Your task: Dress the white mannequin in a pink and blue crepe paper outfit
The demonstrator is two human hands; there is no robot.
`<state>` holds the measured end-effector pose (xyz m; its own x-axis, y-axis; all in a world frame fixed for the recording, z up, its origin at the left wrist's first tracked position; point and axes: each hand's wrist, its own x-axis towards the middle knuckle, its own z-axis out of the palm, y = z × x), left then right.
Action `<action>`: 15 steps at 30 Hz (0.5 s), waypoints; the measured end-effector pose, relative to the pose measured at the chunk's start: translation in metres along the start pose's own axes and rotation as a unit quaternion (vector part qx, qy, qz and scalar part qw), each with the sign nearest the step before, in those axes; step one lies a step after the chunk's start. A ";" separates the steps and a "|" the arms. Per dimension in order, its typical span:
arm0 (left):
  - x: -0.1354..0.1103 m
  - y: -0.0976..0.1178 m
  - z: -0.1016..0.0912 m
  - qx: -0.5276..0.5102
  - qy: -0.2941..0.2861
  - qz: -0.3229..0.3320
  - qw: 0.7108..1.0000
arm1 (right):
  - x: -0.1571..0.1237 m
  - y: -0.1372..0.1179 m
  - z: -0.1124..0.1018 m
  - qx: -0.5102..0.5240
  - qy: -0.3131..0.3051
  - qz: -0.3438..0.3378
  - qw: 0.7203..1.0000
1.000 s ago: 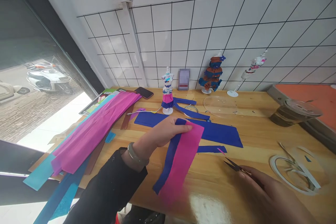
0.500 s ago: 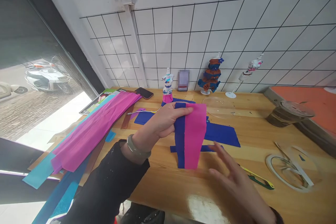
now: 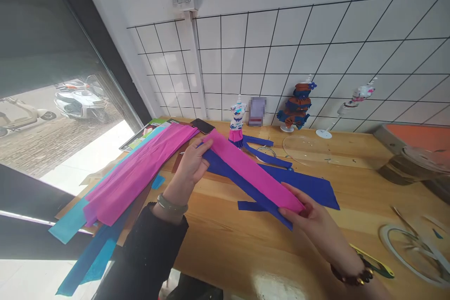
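Note:
A strip of pink and blue crepe paper (image 3: 251,164), pink along the top and dark blue along the lower edge, is stretched at a slant between my hands. My left hand (image 3: 191,161) pinches its upper left end. The lower right end is pinched between thumb and fingers of my right hand (image 3: 309,211). Beneath it on the wooden table (image 3: 214,248) lie a blue paper sheet (image 3: 316,187) and a short blue strip (image 3: 250,206). Behind stands a small dress form (image 3: 238,117) with a pink and blue skirt.
Pink paper sheets (image 3: 140,173) lie at left, beside a dark phone (image 3: 203,125). At right are a yellow utility knife (image 3: 378,262), a tape roll (image 3: 393,239) and a lidded cup (image 3: 404,166). A brown and blue dressed form (image 3: 298,105) stands by the tiled wall.
My right hand, free and apart before, has taken hold of the strip's lower end. The strip has swung from hanging upright to a slant. The view has shifted left.

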<state>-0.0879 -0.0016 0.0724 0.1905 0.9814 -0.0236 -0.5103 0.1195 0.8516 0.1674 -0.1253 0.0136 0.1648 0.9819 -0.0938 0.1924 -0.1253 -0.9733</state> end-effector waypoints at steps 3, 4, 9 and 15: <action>0.000 -0.006 -0.016 0.014 0.021 -0.016 1.000 | 0.004 -0.007 -0.006 -0.006 0.033 0.014 0.999; 0.001 -0.007 -0.021 0.018 0.028 -0.021 0.999 | 0.005 -0.009 -0.008 -0.004 0.042 0.015 0.999; 0.004 -0.019 -0.038 0.042 0.033 -0.037 0.998 | 0.011 -0.019 -0.013 0.025 0.061 0.014 0.998; 0.009 -0.029 -0.045 0.053 0.033 -0.045 0.997 | 0.021 -0.016 -0.019 0.023 0.133 0.059 0.989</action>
<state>-0.1089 0.0108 0.0242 0.1735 0.9758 -0.1331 -0.4015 0.1935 0.8952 0.1865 -0.1057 0.0314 0.4330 0.8880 -0.1549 0.1138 -0.2243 -0.9678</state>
